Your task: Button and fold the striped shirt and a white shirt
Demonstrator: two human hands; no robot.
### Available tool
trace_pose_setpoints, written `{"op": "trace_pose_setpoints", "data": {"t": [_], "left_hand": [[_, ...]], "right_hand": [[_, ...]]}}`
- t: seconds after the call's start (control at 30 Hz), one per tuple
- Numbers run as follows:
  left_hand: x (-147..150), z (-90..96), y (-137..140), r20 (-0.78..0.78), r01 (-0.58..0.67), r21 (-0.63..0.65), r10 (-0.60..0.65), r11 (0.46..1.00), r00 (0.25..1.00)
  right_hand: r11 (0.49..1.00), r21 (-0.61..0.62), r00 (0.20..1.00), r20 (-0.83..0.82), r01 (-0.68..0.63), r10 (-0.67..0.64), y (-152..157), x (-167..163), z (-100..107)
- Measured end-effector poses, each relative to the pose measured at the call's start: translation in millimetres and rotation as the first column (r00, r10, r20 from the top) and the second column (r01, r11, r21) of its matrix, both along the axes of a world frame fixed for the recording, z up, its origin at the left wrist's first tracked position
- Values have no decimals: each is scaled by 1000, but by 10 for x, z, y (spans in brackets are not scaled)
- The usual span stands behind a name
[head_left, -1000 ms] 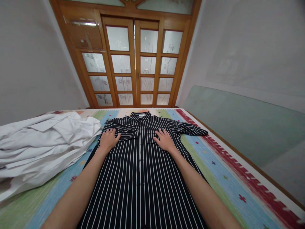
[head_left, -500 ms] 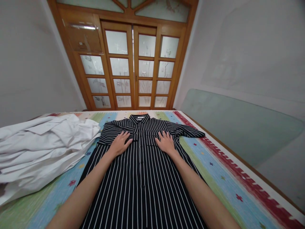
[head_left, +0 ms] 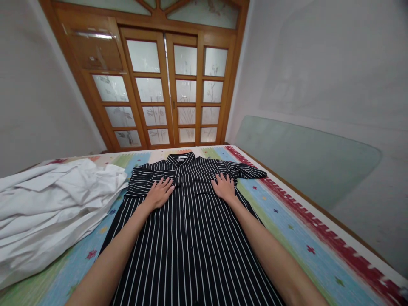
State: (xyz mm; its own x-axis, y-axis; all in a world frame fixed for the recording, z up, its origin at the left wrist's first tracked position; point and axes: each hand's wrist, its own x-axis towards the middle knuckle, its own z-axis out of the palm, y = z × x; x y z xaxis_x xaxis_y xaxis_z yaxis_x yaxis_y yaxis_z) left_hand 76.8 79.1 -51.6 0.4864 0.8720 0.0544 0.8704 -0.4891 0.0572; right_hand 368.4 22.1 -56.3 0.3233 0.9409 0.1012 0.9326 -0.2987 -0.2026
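Observation:
A black shirt with white stripes (head_left: 188,229) lies front up, its collar pointing away from me and its button line running down the middle. My left hand (head_left: 160,193) rests flat on its left chest, fingers apart, beside the sleeve folded in across that side. On the other side of the chest my right hand (head_left: 224,187) lies with fingers spread, near the pocket. The sleeve to the right stretches outward over the cover. Neither hand grips the cloth.
White crumpled cloth (head_left: 60,199) is heaped at the left. Beneath everything spreads a colourful striped cover (head_left: 287,229) with small flower shapes. A pale green panel (head_left: 306,157) is at the right wall. Wooden doors with glass panes (head_left: 165,85) stand at the back.
The view has turned slightly, so the scene sits farther left. My right hand has slid a little outward, to the right, over the shirt. My left hand stays at nearly the same spot.

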Motion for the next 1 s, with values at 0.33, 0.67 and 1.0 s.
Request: {"op": "trace_pose_setpoints", "data": {"t": [0.33, 0.67, 1.0], "left_hand": [[89, -38, 15, 24, 81, 70, -83, 994, 996], [65, -26, -44, 88, 177, 47, -180, 983, 980], [76, -66, -102, 123, -94, 133, 77, 987, 989]], "right_hand": [[999, 53, 999, 39, -13, 11, -24, -33, 2], [989, 144, 984, 179, -25, -1, -8, 85, -16], [978, 203, 962, 253, 51, -102, -76, 169, -31]]}}
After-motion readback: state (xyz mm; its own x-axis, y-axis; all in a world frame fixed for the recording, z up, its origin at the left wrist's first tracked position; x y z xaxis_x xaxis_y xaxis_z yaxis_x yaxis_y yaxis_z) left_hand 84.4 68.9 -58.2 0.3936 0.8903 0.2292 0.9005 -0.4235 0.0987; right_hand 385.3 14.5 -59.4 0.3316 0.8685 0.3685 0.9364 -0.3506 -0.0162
